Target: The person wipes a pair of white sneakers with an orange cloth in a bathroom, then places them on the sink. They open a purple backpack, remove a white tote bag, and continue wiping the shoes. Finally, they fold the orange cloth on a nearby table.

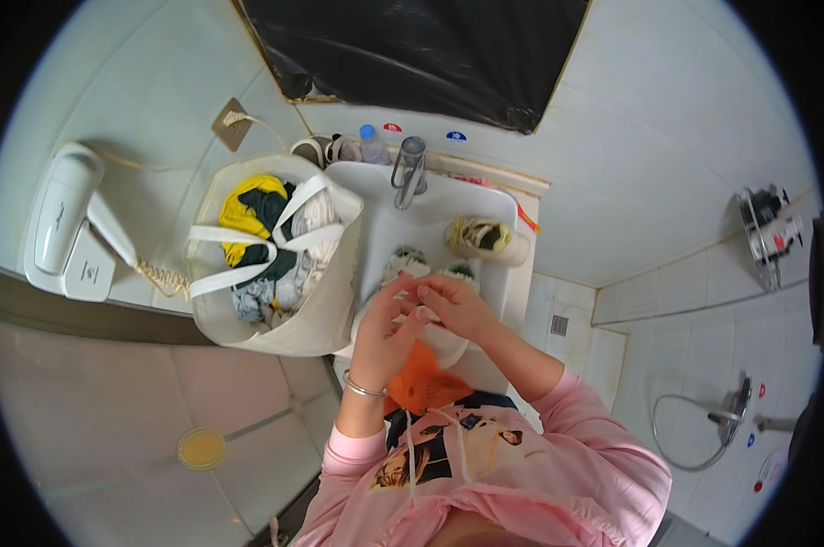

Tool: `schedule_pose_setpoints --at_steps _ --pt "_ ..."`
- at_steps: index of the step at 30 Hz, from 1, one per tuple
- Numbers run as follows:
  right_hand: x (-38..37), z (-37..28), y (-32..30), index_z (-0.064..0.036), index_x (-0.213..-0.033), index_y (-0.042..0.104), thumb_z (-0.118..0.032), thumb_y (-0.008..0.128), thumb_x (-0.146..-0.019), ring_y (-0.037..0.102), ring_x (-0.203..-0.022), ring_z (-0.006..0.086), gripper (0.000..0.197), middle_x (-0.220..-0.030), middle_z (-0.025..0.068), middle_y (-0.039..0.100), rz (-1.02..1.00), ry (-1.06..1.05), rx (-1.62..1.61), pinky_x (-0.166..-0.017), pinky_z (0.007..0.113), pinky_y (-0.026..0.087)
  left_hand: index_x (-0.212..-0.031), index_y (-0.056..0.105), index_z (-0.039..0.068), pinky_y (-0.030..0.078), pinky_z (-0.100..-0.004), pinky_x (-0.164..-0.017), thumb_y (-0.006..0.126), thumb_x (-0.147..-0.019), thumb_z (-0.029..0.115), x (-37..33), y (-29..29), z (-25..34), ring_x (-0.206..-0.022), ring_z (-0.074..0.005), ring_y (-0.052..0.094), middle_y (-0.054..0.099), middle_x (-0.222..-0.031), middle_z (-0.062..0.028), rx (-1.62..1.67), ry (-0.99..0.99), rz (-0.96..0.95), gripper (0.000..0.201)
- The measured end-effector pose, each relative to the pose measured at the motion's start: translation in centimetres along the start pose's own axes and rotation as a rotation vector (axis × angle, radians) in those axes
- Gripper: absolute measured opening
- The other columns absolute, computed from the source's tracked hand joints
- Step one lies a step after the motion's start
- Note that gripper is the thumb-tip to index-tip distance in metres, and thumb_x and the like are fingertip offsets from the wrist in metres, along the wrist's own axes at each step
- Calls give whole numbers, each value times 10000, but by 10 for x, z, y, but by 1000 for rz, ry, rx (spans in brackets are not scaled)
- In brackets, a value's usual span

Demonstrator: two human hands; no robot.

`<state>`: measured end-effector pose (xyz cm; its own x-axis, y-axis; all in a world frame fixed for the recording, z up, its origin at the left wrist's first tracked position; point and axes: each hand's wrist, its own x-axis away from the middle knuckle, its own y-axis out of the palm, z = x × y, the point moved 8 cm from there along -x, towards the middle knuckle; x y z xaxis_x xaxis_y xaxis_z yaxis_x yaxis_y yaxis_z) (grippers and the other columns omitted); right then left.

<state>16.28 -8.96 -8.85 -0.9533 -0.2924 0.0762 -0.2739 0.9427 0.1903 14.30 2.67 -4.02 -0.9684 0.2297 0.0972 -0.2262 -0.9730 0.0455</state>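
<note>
Over the front of the white sink [381, 239], my left hand [385, 330] and my right hand [458, 306] come together with fingertips touching. Their fingers are bent and pinched inward; whatever may lie between them is too small or hidden to make out. Just beyond my fingers, inside the basin, are a pale shoe [406, 263] and a second pale shoe with dark green at its opening [463, 270], partly covered by my hands. Another cream shoe with loose laces [485, 237] leans at the sink's right side. Below my wrists hangs an orange cloth-like thing [423, 378].
A cream laundry basket [321, 339] full of clothes stands left of the sink. Behind the basin are a grey faucet [410, 173], a blue-capped bottle [373, 146] and more shoes [324, 149]. A white hair dryer [66, 211] hangs on the left wall, its coiled cord near the basket.
</note>
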Motion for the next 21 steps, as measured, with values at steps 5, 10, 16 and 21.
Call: schedule_pose_setpoints --at_steps 5,10,16,21 --pt "-34 -7 -34 -3 -1126 618 -196 525 -968 628 -884 125 266 -938 45 662 -75 -31 28 -785 257 506 -1373 361 -14 463 -186 -659 621 -894 54 -31 4 -3 -744 -52 569 632 -831 -26 -3 -46 178 550" --pt "-52 14 -20 8 -1120 603 -139 530 -954 611 -914 116 233 -977 52 657 -170 94 -129 -822 264 490 -1431 309 19 470 -192 -645 640 -884 71 -45 1 -2 -727 -62 573 615 -806 -13 -155 -31 295 642" --pt "-58 37 -11 17 -1073 611 -141 521 -968 611 -889 100 210 -956 37 659 -164 190 -155 -826 259 485 -1480 254 61 482 -212 -636 652 -865 66 -41 -14 7 -713 -69 569 600 -785 -5 -306 -34 483 733" --pt "-57 34 -20 26 -966 649 -217 489 -985 600 -770 85 291 -857 32 675 -105 89 -74 -715 248 477 -1441 333 39 465 -201 -646 637 -875 59 -37 -16 -6 -690 -62 550 575 -747 10 -247 -45 368 643"
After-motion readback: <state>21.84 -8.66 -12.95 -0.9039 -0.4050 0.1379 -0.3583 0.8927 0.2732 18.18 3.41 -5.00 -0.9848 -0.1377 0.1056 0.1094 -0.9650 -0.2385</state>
